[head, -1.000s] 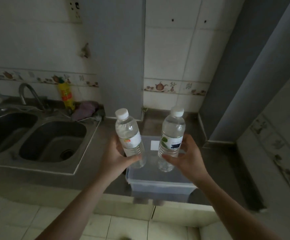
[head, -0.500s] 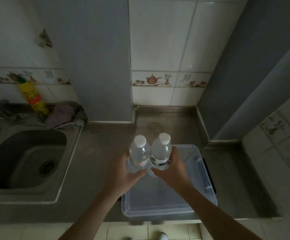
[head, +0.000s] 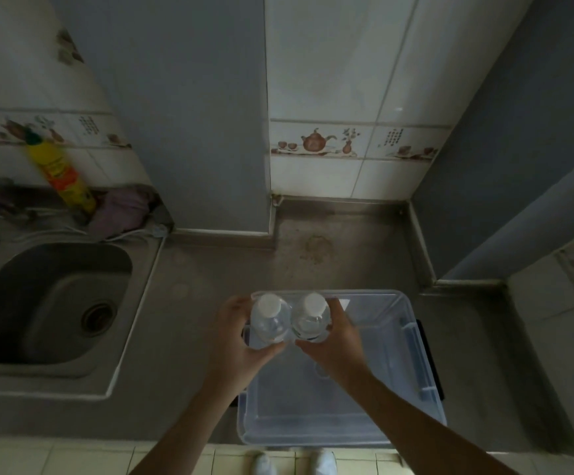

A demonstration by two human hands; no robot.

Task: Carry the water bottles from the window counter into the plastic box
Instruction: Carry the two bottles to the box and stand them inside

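Observation:
Two clear water bottles with white caps stand upright side by side inside the far left corner of the clear plastic box (head: 426, 378). My left hand (head: 236, 341) is wrapped around the left bottle (head: 269, 320). My right hand (head: 335, 341) grips the right bottle (head: 311, 318). I see both from above, so their caps hide most of the bodies and I cannot tell whether they touch the box floor. The box sits on the grey counter at its front edge; I see nothing else in it.
A steel sink (head: 49, 303) lies to the left of the box. A yellow detergent bottle (head: 61, 173) and a purple cloth (head: 121, 210) sit behind it by the wall. A grey pillar (head: 189, 114) rises behind the counter. Tiled walls close in on the right.
Both hands have lowered the two bottles from chest height down into the box's far left corner. My view has tilted down and closer to the box.

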